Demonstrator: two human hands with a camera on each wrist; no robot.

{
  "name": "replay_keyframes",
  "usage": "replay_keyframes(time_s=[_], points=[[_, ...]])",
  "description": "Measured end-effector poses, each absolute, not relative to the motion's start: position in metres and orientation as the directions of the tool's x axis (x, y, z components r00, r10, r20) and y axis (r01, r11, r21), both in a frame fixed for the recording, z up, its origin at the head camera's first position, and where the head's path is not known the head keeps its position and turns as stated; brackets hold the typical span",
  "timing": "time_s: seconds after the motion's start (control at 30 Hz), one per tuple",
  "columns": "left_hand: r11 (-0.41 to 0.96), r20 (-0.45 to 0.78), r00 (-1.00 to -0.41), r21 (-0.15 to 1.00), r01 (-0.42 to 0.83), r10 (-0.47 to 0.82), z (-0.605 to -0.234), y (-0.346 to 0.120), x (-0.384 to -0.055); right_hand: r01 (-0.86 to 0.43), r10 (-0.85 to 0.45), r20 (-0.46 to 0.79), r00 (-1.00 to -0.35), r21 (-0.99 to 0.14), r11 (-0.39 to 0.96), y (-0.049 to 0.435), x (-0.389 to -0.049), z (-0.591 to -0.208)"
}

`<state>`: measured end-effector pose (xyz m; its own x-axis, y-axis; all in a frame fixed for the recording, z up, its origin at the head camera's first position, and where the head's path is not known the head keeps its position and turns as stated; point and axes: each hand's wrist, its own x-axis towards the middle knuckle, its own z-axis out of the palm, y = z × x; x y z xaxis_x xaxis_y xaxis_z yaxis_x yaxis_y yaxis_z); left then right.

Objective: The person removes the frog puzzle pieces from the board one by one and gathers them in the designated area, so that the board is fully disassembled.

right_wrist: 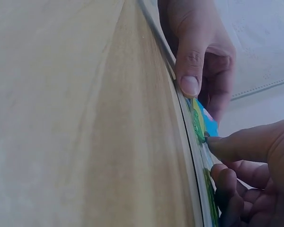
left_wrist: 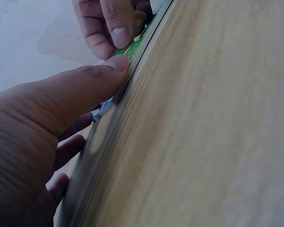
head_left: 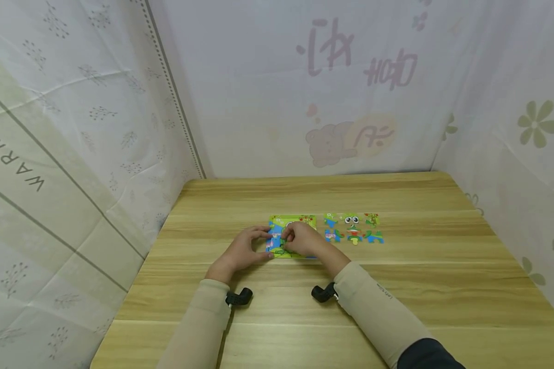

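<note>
A flat, colourful jigsaw board (head_left: 278,254) lies on the table, with green, yellow and blue artwork. My left hand (head_left: 244,249) spans its left side, fingers spread. The thumb (left_wrist: 116,64) presses the near left corner, and the fingertips touch farther up that edge. Over the middle of the board, my right hand (head_left: 304,239) pinches a small green puzzle piece (right_wrist: 203,137) low against the surface; the fingers hide most of it. The right hand and wrist also cover much of the board's right half.
Right of the board, several loose puzzle pieces lie in two rows, among them one with big eyes (head_left: 352,220) and a blue one (head_left: 374,238). The wooden table (head_left: 277,338) meets printed curtains (head_left: 258,102) at the back and sides. Black wrist mounts (head_left: 239,296) sit on both sleeves.
</note>
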<state>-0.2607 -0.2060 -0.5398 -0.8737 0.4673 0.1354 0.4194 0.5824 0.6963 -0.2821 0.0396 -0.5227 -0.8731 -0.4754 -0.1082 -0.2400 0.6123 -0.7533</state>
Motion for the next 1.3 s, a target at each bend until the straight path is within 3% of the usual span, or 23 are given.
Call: replay_keyframes(time_s=[1.3], points=[[0.603,0.091,-0.884,0.698,0.385,0.459,-0.5400,-0.2056,-0.2608,-0.315,-0.415,-0.009,-0.910,-0.637,0.704,0.0320,-0.2763,-0.5209]])
